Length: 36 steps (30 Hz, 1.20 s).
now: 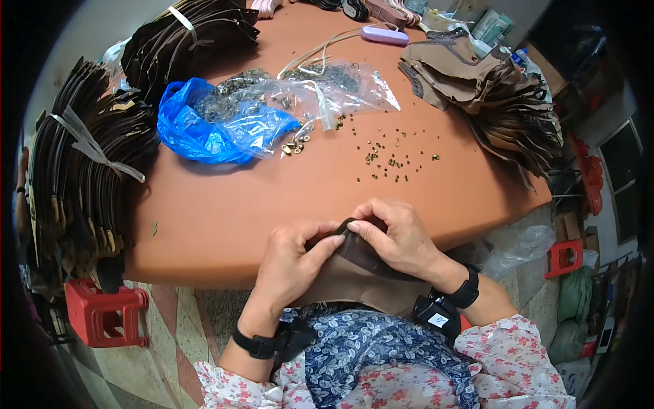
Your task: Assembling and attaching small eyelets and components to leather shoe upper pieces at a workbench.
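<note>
Between my two hands, in front of the table's near edge, is a brown leather-like piece (pixel 357 281), dark on one face and tan on the other. Thumb and fingers of my left hand (pixel 289 255) pinch its folded upper edge. Just beside them, my right hand (pixel 398 238) pinches the same edge, so the fingertips nearly meet. Whether a small part is also held there cannot be seen. The lower part of the piece hangs over my lap. Small brass-coloured metal bits (pixel 392 162) lie scattered on the table beyond my right hand.
A blue plastic bag (pixel 180 129) and a clear bag (pixel 371 92) of metal parts lie on the orange-brown table (pixel 211 218). Larger brass pieces (pixel 296 146) sit beside them. Tied dark bundles (pixel 82 163) stand left, loose brown pieces (pixel 463 71) right. Red stools (pixel 102 313) flank the table.
</note>
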Available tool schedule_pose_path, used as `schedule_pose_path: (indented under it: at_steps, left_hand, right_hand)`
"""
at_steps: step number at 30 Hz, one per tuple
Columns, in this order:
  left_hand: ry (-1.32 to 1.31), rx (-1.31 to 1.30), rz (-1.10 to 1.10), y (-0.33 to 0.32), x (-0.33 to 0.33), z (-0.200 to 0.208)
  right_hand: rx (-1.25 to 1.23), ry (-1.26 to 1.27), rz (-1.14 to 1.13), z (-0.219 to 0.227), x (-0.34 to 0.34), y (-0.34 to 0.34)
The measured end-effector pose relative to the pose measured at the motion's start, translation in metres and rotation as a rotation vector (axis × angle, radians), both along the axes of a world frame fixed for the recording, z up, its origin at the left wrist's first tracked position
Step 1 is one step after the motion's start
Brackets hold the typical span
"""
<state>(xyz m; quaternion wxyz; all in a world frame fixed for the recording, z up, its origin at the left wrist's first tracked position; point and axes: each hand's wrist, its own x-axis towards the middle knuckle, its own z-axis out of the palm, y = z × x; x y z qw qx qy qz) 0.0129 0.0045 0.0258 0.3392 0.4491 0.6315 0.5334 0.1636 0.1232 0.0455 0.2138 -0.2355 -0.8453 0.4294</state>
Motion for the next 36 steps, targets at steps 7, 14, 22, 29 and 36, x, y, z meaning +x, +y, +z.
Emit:
schedule_pose_path:
  at_steps: [7, 14, 22, 29, 36]
  left_hand:
    - [0.132, -0.13, -0.042, -0.004, 0.007, 0.011]
    - [0.054, -0.141, 0.021, 0.001, 0.006, 0.005]
    - [0.104, -0.141, 0.047, 0.002, 0.005, 0.003]
    - [0.104, -0.144, 0.078, 0.002, 0.008, 0.004]
    - [0.121, -0.172, 0.072, 0.004, 0.006, 0.0]
  right_hand:
    - [-0.214, -0.082, 0.042, 0.008, 0.028, 0.024]
    - [0.36, -0.097, -0.271, 0.003, 0.027, 0.129]
    - [0.631, -0.177, -0.131, -0.011, 0.01, 0.155]
    - [0.691, -0.194, -0.084, -0.016, 0.004, 0.161]
    - [0.627, -0.211, -0.061, -0.015, 0.006, 0.163]
